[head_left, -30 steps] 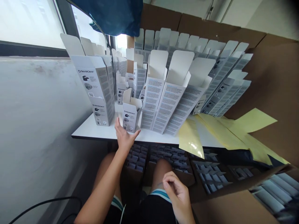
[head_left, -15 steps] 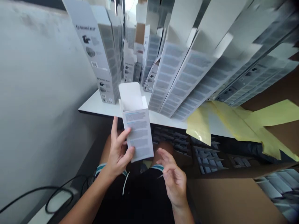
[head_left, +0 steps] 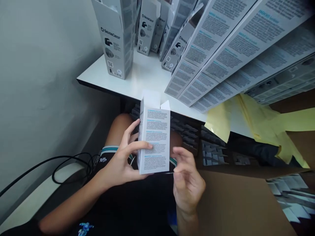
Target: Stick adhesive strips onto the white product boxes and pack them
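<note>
My left hand (head_left: 123, 154) grips a small white-and-grey carton (head_left: 157, 141) printed with blocks of text under blue headings. Its fingers reach across the left side and front, and the thumb lies at the lower edge. The carton's top flaps stand up open, and its contents are hidden. Just right of the carton's lower corner is my right hand (head_left: 188, 180), with curled fingers and thumb and middle finger close together. A thin edge shows at those fingertips, too fine to name. Standing on the white shelf (head_left: 98, 73) beyond is a SilverCrest carton (head_left: 114, 49).
Tall text-covered cartons (head_left: 209, 62) lean in a row at the right of the shelf. Yellow sheets (head_left: 219, 123) hang over its front edge. Brown cardboard (head_left: 228, 203) and packed cartons (head_left: 292, 196) are at the lower right; a black cable (head_left: 56, 159) loops at the left.
The carton has turned more upright, showing its left side, and moved right with my left hand. My right hand has shifted slightly right. The view has tilted downward, bringing the shelf items nearer.
</note>
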Action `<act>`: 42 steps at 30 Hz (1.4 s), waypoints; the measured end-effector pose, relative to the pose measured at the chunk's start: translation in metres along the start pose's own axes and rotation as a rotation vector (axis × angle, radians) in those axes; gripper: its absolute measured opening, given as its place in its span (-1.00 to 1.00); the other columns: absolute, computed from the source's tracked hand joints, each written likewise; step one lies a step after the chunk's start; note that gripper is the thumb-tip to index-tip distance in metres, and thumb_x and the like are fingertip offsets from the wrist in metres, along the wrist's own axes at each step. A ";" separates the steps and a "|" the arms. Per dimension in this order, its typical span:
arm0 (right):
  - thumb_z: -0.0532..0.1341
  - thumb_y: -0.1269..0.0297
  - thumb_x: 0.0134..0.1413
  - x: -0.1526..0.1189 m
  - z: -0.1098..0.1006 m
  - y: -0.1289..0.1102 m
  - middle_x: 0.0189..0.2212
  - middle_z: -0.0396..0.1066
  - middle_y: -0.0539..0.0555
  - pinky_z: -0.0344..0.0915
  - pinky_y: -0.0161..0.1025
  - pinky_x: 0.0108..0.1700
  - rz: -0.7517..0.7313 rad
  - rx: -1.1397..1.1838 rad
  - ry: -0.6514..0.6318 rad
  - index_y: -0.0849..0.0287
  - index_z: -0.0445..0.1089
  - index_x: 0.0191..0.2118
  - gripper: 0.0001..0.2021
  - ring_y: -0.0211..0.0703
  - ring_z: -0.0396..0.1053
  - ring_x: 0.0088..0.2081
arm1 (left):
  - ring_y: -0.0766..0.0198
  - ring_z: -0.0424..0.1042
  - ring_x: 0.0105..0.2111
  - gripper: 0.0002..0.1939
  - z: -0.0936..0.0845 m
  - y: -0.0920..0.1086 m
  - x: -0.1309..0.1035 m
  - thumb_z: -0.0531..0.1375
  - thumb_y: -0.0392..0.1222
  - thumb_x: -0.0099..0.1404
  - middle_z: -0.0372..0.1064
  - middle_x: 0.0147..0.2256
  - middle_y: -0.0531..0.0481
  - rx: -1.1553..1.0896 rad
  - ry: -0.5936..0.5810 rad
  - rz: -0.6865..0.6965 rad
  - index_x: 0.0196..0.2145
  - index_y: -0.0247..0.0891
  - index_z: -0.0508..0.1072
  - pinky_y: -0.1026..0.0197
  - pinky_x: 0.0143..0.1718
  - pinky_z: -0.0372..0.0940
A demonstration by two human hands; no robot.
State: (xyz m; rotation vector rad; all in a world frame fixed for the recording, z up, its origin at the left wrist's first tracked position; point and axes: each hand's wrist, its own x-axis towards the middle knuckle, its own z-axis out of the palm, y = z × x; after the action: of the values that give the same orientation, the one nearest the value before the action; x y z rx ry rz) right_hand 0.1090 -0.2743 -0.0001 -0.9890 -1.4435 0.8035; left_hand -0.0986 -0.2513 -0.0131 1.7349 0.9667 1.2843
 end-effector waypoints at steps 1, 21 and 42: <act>0.19 0.35 0.26 0.002 -0.001 -0.006 -0.08 0.39 0.15 0.44 0.08 -0.04 -0.143 -0.147 0.053 0.07 0.43 -0.31 -0.89 0.04 0.39 -0.03 | -0.33 0.01 0.36 -0.34 0.001 -0.001 0.001 0.47 -0.27 0.02 -0.32 0.43 -0.07 -0.015 0.009 -0.003 0.05 0.03 0.38 -0.07 -0.10 0.57; 0.26 0.55 0.11 0.038 -0.014 -0.007 -0.47 0.34 0.05 0.34 -0.21 -0.32 -0.977 -0.617 -0.395 0.30 0.57 -0.25 -0.86 -0.18 0.27 -0.32 | -0.28 0.04 0.36 -0.35 0.002 -0.001 0.005 0.46 -0.29 0.03 -0.31 0.44 -0.02 -0.071 0.032 -0.023 0.04 0.03 0.37 0.03 -0.12 0.59; 0.36 0.49 0.11 0.030 -0.005 -0.005 -0.37 0.32 0.03 0.34 -0.14 -0.27 -0.488 -0.424 -0.242 0.06 0.54 -0.17 -0.80 -0.11 0.25 -0.23 | -0.24 -0.02 0.38 -0.38 0.006 0.002 0.007 0.44 -0.35 0.06 -0.34 0.44 0.02 -0.137 -0.007 -0.071 0.03 0.03 0.37 -0.01 0.02 0.53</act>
State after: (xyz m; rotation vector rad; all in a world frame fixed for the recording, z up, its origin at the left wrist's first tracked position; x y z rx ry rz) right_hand 0.1139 -0.2494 0.0171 -0.8069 -2.0160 0.2657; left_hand -0.0910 -0.2468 -0.0097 1.5852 0.9071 1.2682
